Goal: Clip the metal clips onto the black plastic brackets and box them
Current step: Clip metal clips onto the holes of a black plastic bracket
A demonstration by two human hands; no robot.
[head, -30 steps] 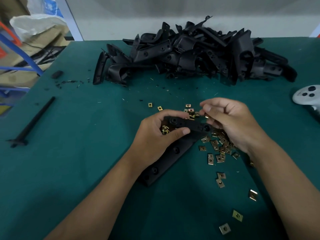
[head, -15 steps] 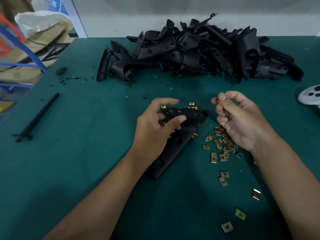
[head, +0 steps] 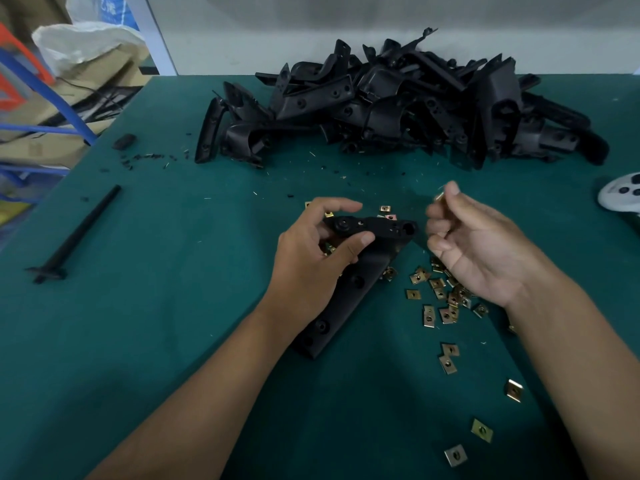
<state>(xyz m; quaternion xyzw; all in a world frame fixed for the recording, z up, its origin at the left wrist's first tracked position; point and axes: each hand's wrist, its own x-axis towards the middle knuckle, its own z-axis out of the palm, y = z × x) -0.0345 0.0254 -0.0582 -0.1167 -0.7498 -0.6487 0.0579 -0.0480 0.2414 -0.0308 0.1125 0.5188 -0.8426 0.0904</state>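
Observation:
A long black plastic bracket (head: 360, 268) lies slantwise on the green table, its upper end raised. My left hand (head: 311, 261) grips that upper end, thumb across its face and fingers curled over the top. My right hand (head: 481, 247) hovers just right of the bracket's tip, fingers curled, pinching a small metal clip (head: 440, 196) at the fingertips. Several loose brass-coloured clips (head: 446, 299) are scattered under and below the right hand. A big pile of black brackets (head: 398, 105) fills the back of the table.
A thin black rod (head: 78, 233) lies at the left. Small black plastic bits (head: 145, 157) dot the back left. A white controller (head: 621, 194) sits at the right edge. Cardboard and a white bag (head: 79, 50) stand beyond the table's left side.
My right hand has drawn away to the right and lifted from the bracket's tip, a clip still at its fingertips. The left hand has tilted the bracket's upper end up slightly.

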